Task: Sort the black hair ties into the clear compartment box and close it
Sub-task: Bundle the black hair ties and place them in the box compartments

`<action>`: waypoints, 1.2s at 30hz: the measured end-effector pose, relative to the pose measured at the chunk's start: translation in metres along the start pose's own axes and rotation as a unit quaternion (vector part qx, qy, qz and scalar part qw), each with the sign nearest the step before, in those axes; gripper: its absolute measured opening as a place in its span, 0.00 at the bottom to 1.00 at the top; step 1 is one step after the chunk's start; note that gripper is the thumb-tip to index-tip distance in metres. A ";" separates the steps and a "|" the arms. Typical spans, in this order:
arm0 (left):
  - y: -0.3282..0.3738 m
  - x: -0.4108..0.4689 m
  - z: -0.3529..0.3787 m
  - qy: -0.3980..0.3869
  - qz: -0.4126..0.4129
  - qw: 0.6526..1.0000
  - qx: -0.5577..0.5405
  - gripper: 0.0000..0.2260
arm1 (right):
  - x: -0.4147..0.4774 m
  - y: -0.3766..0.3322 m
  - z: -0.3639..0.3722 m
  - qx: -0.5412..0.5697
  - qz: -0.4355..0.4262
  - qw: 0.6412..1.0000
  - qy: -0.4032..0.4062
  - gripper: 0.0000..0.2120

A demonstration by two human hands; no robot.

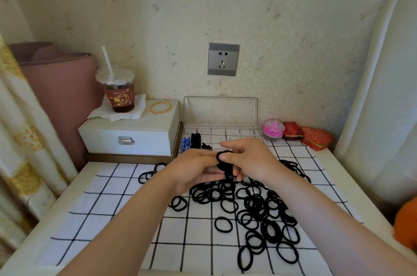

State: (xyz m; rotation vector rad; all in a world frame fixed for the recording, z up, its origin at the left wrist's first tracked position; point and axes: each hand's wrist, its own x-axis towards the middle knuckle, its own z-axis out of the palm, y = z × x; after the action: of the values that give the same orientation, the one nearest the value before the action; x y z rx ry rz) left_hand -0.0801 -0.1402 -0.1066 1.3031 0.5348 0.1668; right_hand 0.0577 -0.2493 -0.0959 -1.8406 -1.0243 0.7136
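Ties (255, 208) mostly lie loose on the cloth (112, 203); the box (220, 112) (lid up) seems to hold only a few. The left hand (194, 169) and right hand (250, 160) both grip a bunch (224, 164) near it.

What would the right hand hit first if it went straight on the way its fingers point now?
The right hand points leftward, so it would likely first press into the bunch of hair ties it pinches, then the left hand that also holds them. Depth is unclear from this single view.
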 end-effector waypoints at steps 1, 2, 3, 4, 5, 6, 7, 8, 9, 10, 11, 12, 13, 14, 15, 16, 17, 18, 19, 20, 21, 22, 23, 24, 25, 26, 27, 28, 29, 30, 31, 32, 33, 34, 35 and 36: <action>0.001 0.000 -0.001 -0.005 -0.002 1.000 -0.022 0.11 | 0.002 0.001 0.000 -0.010 0.000 1.000 0.007 0.22; 0.001 0.000 -0.001 -0.007 -0.005 0.999 -0.040 0.11 | 0.003 0.003 -0.001 -0.021 -0.001 1.000 0.012 0.24; 0.002 0.000 -0.002 -0.009 -0.002 0.999 -0.043 0.11 | 0.004 0.003 -0.001 -0.035 -0.002 0.999 0.012 0.25; 0.002 0.000 -0.002 -0.008 0.003 1.000 -0.026 0.10 | 0.004 0.004 -0.001 -0.051 -0.003 0.999 0.007 0.26; 0.001 0.000 -0.002 -0.005 0.007 1.000 -0.002 0.10 | 0.004 0.003 0.000 -0.067 -0.007 0.998 0.001 0.26; 0.001 -0.001 -0.002 0.000 0.008 1.000 0.015 0.10 | 0.004 0.002 0.001 -0.081 -0.012 0.997 -0.004 0.26; 0.001 -0.001 -0.003 0.008 0.004 1.000 0.021 0.10 | 0.004 0.001 0.002 -0.090 -0.018 0.996 -0.007 0.25; 0.001 -0.001 -0.004 0.016 -0.002 1.000 0.018 0.11 | 0.004 0.001 0.003 -0.095 -0.025 0.995 -0.009 0.24; 0.001 -0.001 -0.005 0.024 -0.009 1.000 0.008 0.11 | 0.004 0.000 0.003 -0.101 -0.032 0.994 -0.013 0.23; 0.003 -0.002 -0.007 0.032 -0.014 0.999 -0.006 0.10 | 0.004 -0.001 0.003 -0.109 -0.038 0.993 -0.020 0.24; 0.004 -0.002 -0.008 0.040 -0.016 0.999 -0.014 0.10 | 0.005 -0.002 0.002 -0.115 -0.044 0.992 -0.026 0.25; 0.004 -0.002 -0.010 0.046 -0.014 0.999 -0.016 0.10 | 0.005 -0.003 0.001 -0.117 -0.052 0.991 -0.027 0.25; 0.004 -0.002 -0.012 0.052 -0.009 0.999 -0.014 0.10 | 0.005 -0.004 0.000 -0.115 -0.059 0.991 -0.020 0.26; 0.004 -0.002 -0.014 0.062 -0.004 0.998 -0.012 0.09 | 0.007 -0.004 -0.001 -0.111 -0.064 0.992 -0.006 0.25; 0.004 -0.002 -0.016 0.082 0.003 0.997 -0.008 0.08 | 0.008 -0.005 -0.002 -0.108 -0.069 0.992 0.013 0.22; 0.004 -0.001 -0.019 0.110 0.012 0.994 0.001 0.07 | 0.007 -0.005 -0.003 -0.115 -0.078 0.990 0.031 0.17; 0.004 0.000 -0.021 0.144 0.021 0.989 0.017 0.05 | 0.007 -0.005 -0.004 -0.141 -0.086 0.985 0.046 0.11; 0.004 0.000 -0.023 0.178 0.027 0.983 0.035 0.04 | 0.005 -0.004 -0.005 -0.185 -0.091 0.977 0.046 0.06; 0.004 0.000 -0.026 0.205 0.034 0.977 0.050 0.04 | 0.003 -0.003 -0.007 -0.241 -0.089 0.966 0.023 0.03; 0.003 0.000 -0.028 0.222 0.040 0.972 0.065 0.04 | 0.000 -0.003 -0.007 -0.296 -0.080 0.952 -0.019 0.03; 0.003 0.000 -0.030 0.231 0.046 0.969 0.079 0.05 | -0.003 -0.002 -0.006 -0.346 -0.061 0.934 -0.066 0.04; 0.002 -0.001 -0.031 0.236 0.051 0.966 0.092 0.05 | -0.006 -0.001 -0.004 -0.388 -0.041 0.915 -0.106 0.08; 0.001 -0.002 -0.031 0.237 0.054 0.965 0.100 0.04 | -0.008 0.002 -0.001 -0.424 -0.029 0.896 -0.131 0.13; 0.001 -0.003 -0.031 0.236 0.057 0.964 0.106 0.03 | -0.008 0.004 0.002 -0.455 -0.028 0.879 -0.140 0.18; 0.000 -0.003 -0.031 0.235 0.060 0.963 0.113 0.05 | -0.008 0.007 0.006 -0.472 -0.033 0.870 -0.139 0.22; 0.000 -0.002 -0.030 0.236 0.062 0.963 0.117 0.07 | -0.008 0.010 0.008 -0.478 -0.040 0.867 -0.136 0.24; -0.001 -0.002 -0.030 0.236 0.064 0.962 0.121 0.09 | -0.007 0.013 0.011 -0.479 -0.042 0.866 -0.134 0.26; 0.000 -0.002 -0.029 0.236 0.066 0.961 0.126 0.09 | -0.007 0.014 0.013 -0.479 -0.043 0.866 -0.135 0.26; 0.000 -0.002 -0.029 0.234 0.068 0.961 0.132 0.10 | -0.006 0.015 0.014 -0.480 -0.039 0.865 -0.136 0.25; -0.001 -0.002 -0.028 0.231 0.070 0.960 0.139 0.11 | -0.006 0.015 0.015 -0.481 -0.036 0.866 -0.135 0.23; -0.001 -0.001 -0.028 0.229 0.072 0.960 0.146 0.11 | -0.005 0.014 0.016 -0.481 -0.035 0.866 -0.132 0.20; -0.002 -0.001 -0.027 0.227 0.074 0.959 0.154 0.12 | -0.004 0.014 0.017 -0.485 -0.038 0.864 -0.128 0.16; -0.003 -0.001 -0.026 0.225 0.076 0.958 0.160 0.12 | -0.003 0.014 0.019 -0.490 -0.045 0.862 -0.123 0.13; -0.004 -0.001 -0.026 0.223 0.077 0.958 0.165 0.12 | -0.002 0.013 0.020 -0.494 -0.052 0.859 -0.123 0.10; -0.004 0.000 -0.025 0.222 0.077 0.957 0.169 0.12 | -0.002 0.013 0.020 -0.500 -0.058 0.855 -0.127 0.08; -0.005 0.000 -0.025 0.221 0.078 0.957 0.172 0.12 | -0.001 0.013 0.021 -0.508 -0.062 0.849 -0.135 0.07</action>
State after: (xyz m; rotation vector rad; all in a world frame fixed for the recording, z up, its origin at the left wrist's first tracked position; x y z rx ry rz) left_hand -0.0925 -0.1198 -0.1150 1.6605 0.8694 0.5237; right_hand 0.0456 -0.2450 -0.1169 -2.5461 -1.9403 0.3459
